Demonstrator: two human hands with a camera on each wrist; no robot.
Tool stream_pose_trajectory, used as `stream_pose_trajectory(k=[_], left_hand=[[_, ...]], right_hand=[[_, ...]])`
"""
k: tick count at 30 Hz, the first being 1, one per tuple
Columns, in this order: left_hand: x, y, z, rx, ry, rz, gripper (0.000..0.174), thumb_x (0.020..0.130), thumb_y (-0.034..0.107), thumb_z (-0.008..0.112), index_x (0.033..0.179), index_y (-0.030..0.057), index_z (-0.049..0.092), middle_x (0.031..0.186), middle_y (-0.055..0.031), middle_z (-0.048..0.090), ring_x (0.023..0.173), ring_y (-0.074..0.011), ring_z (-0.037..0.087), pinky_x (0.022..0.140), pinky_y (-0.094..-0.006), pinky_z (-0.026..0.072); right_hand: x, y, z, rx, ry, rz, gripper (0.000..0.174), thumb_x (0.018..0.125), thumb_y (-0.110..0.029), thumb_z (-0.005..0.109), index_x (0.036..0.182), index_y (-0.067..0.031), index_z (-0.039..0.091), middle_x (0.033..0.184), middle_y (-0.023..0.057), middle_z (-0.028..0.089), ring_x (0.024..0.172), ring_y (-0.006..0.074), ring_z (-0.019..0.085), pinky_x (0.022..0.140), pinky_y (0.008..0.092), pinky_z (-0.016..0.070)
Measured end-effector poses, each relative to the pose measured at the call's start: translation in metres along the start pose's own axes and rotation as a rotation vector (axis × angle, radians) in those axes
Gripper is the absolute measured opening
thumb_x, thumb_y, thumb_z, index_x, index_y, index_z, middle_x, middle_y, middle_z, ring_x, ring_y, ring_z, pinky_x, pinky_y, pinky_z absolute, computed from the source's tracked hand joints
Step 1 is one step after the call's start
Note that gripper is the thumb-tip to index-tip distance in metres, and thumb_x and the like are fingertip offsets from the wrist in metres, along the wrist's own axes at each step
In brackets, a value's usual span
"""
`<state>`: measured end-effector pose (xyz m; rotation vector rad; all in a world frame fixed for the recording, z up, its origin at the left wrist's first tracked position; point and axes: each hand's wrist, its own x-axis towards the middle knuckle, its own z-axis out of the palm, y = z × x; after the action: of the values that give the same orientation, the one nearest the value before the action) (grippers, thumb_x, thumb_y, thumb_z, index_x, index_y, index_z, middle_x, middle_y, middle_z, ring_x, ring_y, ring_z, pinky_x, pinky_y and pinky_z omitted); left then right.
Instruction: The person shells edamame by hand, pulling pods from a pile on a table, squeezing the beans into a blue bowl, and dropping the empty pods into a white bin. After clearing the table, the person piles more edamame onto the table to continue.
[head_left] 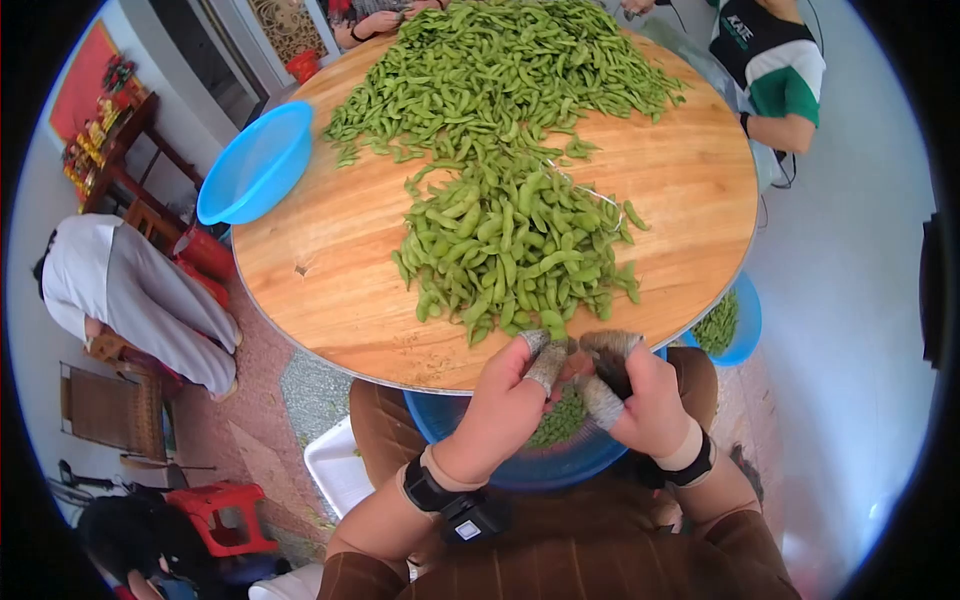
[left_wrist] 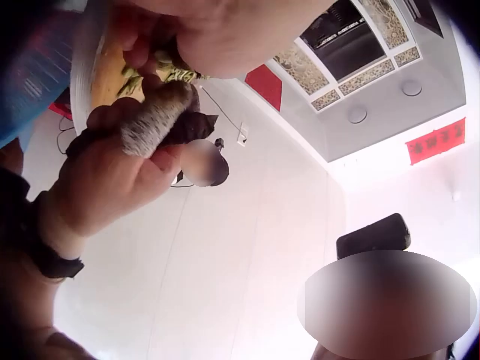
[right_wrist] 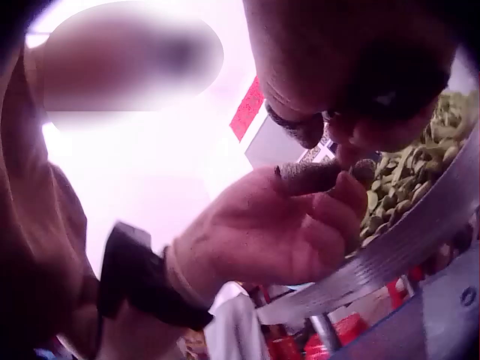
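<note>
My left hand (head_left: 505, 400) is at the near edge of the round table, its thumb and forefinger wrapped in grey tape. They pinch at the near end of a green soybean pod (head_left: 551, 323). Close beside it, its fingers curled, is my right hand (head_left: 645, 395), with taped thumb and finger facing the left fingertips; I cannot tell whether it holds anything. Just beyond the hands lies a pile of soybean pods (head_left: 510, 245). Below the hands, a blue basin (head_left: 430, 420) sits at the lap with shelled green beans (head_left: 560, 420) in it.
A larger heap of pods (head_left: 510, 70) covers the far side of the wooden table (head_left: 320, 270). At its left rim stands a blue bowl (head_left: 258, 165). Another blue basin (head_left: 745, 325) with pods is low at right. One person (head_left: 770, 70) is at the far right, another (head_left: 130, 280) bends at left.
</note>
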<state>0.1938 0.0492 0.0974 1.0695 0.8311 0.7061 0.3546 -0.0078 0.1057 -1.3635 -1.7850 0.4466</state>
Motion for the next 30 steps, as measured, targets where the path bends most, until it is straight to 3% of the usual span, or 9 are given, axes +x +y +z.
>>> stream_pose_trajectory(k=[9,11,13,16,17,19,20,23,30], left_hand=[[-0.011,-0.007,-0.005,0.246,-0.127,0.188,0.015,0.092,0.008,0.051,0.105,0.003,0.057,0.081,0.0007,0.054,0.07,-0.0098,0.049,0.062,-0.0264,0.041],[-0.014,-0.014,-0.006,0.35,-0.092,0.331,0.015,0.092,0.007,0.052,0.105,0.0025,0.057,0.083,0.0001,0.054,0.071,-0.0112,0.05,0.063,-0.0283,0.0426],[-0.02,-0.009,-0.005,1.098,0.08,0.617,0.015,0.09,0.006,0.054,0.104,0.0016,0.059,0.089,-0.0012,0.056,0.075,-0.0135,0.053,0.065,-0.0313,0.0456],[-0.025,-0.017,-0.007,1.1,0.091,0.706,0.014,0.09,0.004,0.053,0.102,0.0005,0.061,0.086,-0.0025,0.057,0.073,-0.0153,0.055,0.063,-0.0311,0.0457],[-0.027,-0.016,-0.009,1.098,0.086,0.698,0.014,0.09,0.004,0.053,0.102,0.0005,0.061,0.086,-0.0025,0.057,0.073,-0.0153,0.055,0.063,-0.0311,0.0457],[-0.032,-0.007,-0.018,0.275,-0.223,-0.053,0.014,0.091,0.007,0.055,0.1,0.0001,0.061,0.081,-0.0042,0.057,0.068,-0.0159,0.054,0.06,-0.0304,0.0445],[-0.031,-0.014,-0.03,-0.1,-0.378,-0.2,0.016,0.091,0.013,0.056,0.1,0.0007,0.061,0.077,-0.0048,0.057,0.065,-0.014,0.053,0.058,-0.0279,0.0426],[-0.034,-0.037,-0.041,-0.501,-0.594,-0.293,0.02,0.09,0.017,0.059,0.102,0.001,0.062,0.079,-0.0053,0.058,0.065,-0.0121,0.052,0.058,-0.0269,0.0423],[-0.037,-0.014,-0.023,0.411,-0.347,0.129,0.017,0.093,0.017,0.053,0.095,0.0019,0.062,0.071,-0.003,0.057,0.063,-0.0156,0.055,0.057,-0.0276,0.0414]], right_hand=[[-0.007,0.004,-0.012,0.309,-0.173,0.222,0.045,0.079,-0.004,0.057,0.123,-0.0017,0.047,0.09,0.0199,0.063,0.086,0.0383,0.063,0.071,0.0373,0.0504],[-0.01,0.006,-0.011,0.33,-0.207,0.249,0.046,0.08,-0.005,0.058,0.124,-0.0019,0.047,0.09,0.0174,0.064,0.084,0.0339,0.065,0.073,0.0368,0.0506],[-0.013,0.013,0.0,0.391,-0.167,0.21,0.044,0.083,-0.007,0.057,0.125,-0.0028,0.046,0.085,0.0133,0.063,0.075,0.0271,0.064,0.068,0.0339,0.0505],[-0.017,0.013,-0.003,0.717,-0.234,0.345,0.04,0.089,-0.012,0.054,0.127,-0.0053,0.046,0.078,0.005,0.058,0.061,0.0139,0.055,0.056,0.0271,0.0467],[-0.02,0.011,-0.006,0.98,-0.344,0.519,0.037,0.093,-0.015,0.052,0.129,-0.0068,0.046,0.074,0.0008,0.054,0.055,0.0075,0.048,0.05,0.0232,0.0431],[-0.028,0.003,-0.006,1.148,-0.385,0.611,0.037,0.095,-0.017,0.05,0.13,-0.0078,0.045,0.073,-0.0009,0.051,0.053,0.0053,0.043,0.047,0.0206,0.0386],[-0.031,0.0,-0.005,1.313,-0.427,0.689,0.036,0.096,-0.019,0.048,0.131,-0.0088,0.044,0.071,-0.0026,0.048,0.051,0.0031,0.039,0.044,0.0181,0.0341],[-0.042,-0.001,-0.003,1.541,-0.533,0.801,0.035,0.097,-0.018,0.047,0.131,-0.0081,0.044,0.071,-0.0023,0.048,0.051,0.0039,0.04,0.044,0.0191,0.0354],[-0.044,-0.002,-0.005,1.004,-0.374,0.62,0.03,0.097,-0.014,0.045,0.127,-0.008,0.047,0.067,-0.0037,0.043,0.051,0.0032,0.039,0.044,0.019,0.0359]])
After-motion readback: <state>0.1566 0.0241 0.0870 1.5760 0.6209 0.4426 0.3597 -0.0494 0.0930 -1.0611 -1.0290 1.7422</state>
